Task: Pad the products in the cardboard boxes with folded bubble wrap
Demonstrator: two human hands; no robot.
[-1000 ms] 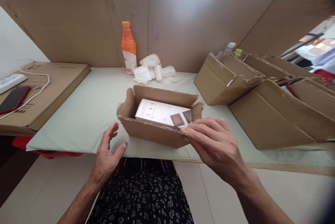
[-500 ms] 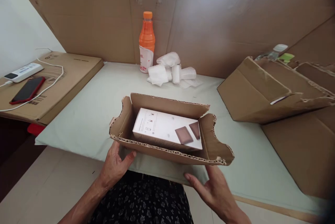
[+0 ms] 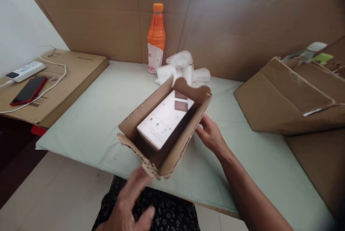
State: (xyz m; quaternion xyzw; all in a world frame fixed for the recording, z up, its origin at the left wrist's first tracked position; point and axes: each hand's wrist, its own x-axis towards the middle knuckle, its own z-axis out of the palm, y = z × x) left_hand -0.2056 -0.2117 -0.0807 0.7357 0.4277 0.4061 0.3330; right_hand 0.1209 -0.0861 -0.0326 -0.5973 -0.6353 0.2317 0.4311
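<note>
A pale table [image 3: 102,116] stands before cardboard walls. On it lies the open carton [image 3: 164,130] holding a white box [image 3: 164,119]. The right hand [image 3: 211,135], fingers spread, touches its far side; the left hand [image 3: 132,202] is loosely open (blurred). Corrugated board looks light and stiff; best held by its side walls.

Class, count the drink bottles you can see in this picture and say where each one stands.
2: an orange bottle upright at the cardboard back wall, and a clear bottle, blurred, behind the folded cartons at right. Others may be hidden there.
</note>
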